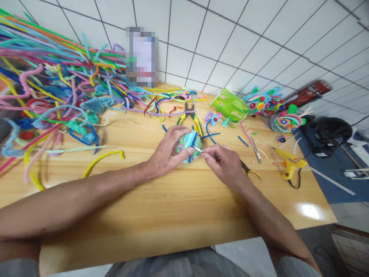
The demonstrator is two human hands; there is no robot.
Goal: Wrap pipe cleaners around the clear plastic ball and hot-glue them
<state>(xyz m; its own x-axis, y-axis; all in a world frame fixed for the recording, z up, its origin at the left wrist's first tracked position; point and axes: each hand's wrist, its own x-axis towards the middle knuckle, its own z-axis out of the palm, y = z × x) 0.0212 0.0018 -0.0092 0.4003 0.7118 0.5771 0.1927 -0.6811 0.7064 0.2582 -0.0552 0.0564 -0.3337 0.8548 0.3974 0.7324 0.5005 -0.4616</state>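
Observation:
In the middle of the table my left hand (170, 150) is closed around a round blue-and-green craft piece (187, 144), its thumb pressed along the near side. The piece has light blue and dark blue strips over a speckled green surface. My right hand (223, 163) pinches a thin silver-tipped tool (198, 148), whose tip touches or nearly touches the piece; its exact kind is hidden by the fingers. Yellow-and-green handled pliers (189, 111) lie just behind the piece. Beside my right wrist is another yellow-handled tool (253, 174), partly covered.
A large heap of coloured pipe cleaners (72, 84) fills the left side. A green packet (229, 104) and colourful fuzzy masks (286, 122) stand at the back right. To the right lie a yellow glue gun (290, 163) and a pen (256, 150). A tiled wall (230, 42) rises behind.

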